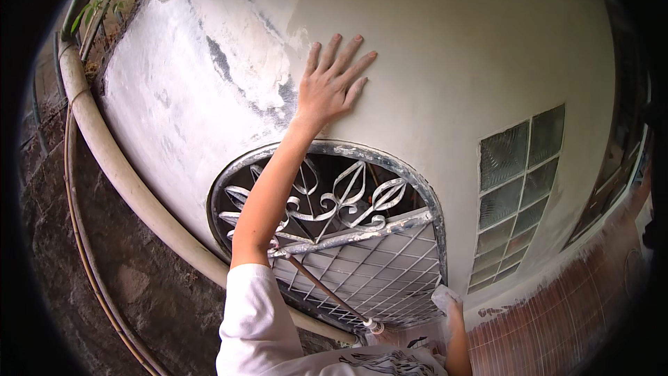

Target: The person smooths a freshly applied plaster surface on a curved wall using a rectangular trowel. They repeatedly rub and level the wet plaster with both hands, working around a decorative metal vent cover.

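My left hand [328, 87] lies against the plastered wall [459, 35], palm toward it and fingers spread, above the arched metal grille [351, 150]. Its fingertips look dusty. A white short sleeve [261, 306] covers the upper part of that arm. Low down beside the grille's right edge, my right hand [456, 303] is closed on a pale, folded sheet [443, 296]; its exact kind cannot be made out. Left of my left hand, the wall surface is patchy, with white filler [254, 49] and dark grey marks.
A glass-block window [518, 188] is set in the wall at right. Reddish floor tiles [536, 327] run along the wall's foot. At left, a thick pale pipe [132, 174] curves past dark soil [125, 278]. A thin brown rod [327, 292] slants across the grille.
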A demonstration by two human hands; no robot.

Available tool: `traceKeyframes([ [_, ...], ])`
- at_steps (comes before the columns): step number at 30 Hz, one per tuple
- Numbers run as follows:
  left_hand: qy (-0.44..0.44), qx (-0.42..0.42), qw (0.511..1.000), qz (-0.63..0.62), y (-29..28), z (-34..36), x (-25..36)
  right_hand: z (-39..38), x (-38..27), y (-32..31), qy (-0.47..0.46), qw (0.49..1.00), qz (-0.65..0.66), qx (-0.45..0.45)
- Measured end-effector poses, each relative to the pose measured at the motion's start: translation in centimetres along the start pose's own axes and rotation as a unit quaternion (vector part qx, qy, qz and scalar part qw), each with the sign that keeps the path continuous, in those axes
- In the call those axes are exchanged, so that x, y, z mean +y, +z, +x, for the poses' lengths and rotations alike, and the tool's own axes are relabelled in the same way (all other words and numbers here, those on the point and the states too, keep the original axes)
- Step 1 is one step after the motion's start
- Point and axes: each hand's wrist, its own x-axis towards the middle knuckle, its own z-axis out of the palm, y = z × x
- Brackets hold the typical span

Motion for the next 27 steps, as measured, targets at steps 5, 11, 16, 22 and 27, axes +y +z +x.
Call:
traceKeyframes([
  [5, -0.089, 0.070, 0.991, 0.072, -2.0, 3.4, -8.1, -2.3, -3.0, 2.1, -0.012, 0.999, -0.045, 0.012],
  [11, -0.145, 0.097, 0.980, 0.092, -2.6, 5.2, -11.6, -2.4, -5.3, 2.8, -0.015, 1.000, -0.017, -0.010],
  [16, -0.116, 0.077, 0.984, 0.114, -2.4, 4.2, -10.0, -2.3, -5.7, 2.8, -0.050, 0.995, 0.048, -0.065],
  [22, 0.029, -0.017, 0.995, 0.090, -3.3, 1.8, -7.8, -2.7, -12.7, 8.2, -0.072, 0.993, 0.072, -0.064],
  [27, 0.122, -0.077, 0.988, 0.049, -3.9, 0.0, -7.3, -10.8, -26.5, 19.1, -0.421, 0.884, -0.201, -0.035],
])
